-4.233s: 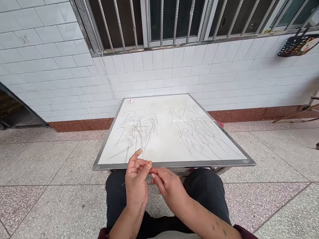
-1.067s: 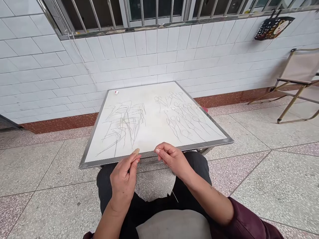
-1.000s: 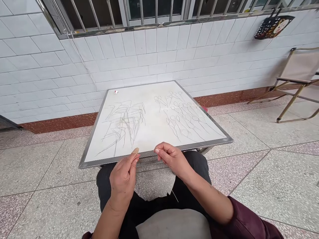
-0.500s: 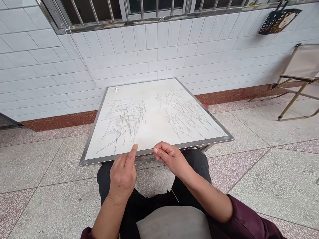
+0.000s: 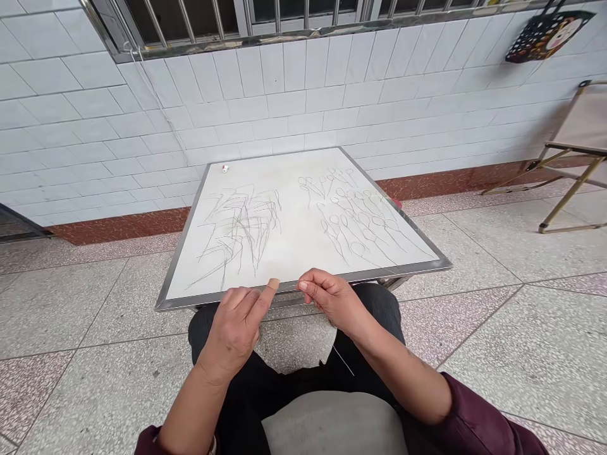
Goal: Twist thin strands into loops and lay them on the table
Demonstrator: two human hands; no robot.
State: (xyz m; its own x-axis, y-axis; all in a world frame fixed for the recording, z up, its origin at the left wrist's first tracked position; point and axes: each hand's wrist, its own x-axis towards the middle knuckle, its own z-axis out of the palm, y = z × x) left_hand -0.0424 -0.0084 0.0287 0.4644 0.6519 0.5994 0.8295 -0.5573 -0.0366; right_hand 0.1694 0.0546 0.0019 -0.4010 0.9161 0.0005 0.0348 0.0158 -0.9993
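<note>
My left hand is over the table's near edge, index finger stretched toward my right hand, with a tan wrap on its fingertip. The other fingers curl, and what they hold, if anything, is hidden. My right hand is pinched on a thin wire, whose lower part seems to hang over my lap. A gap separates the two hands. On the white table, loose thin wires lie tangled at the left, and several wires with looped ends lie at the right.
A small white and red object sits at the table's far left corner. Behind the table is a white tiled wall with a barred window. A folding chair stands at the right, below a hanging dotted bag.
My left hand has turned, its index fingertip moving right and closer to my right hand. My right hand keeps its pinch. The whole view has shifted slightly.
</note>
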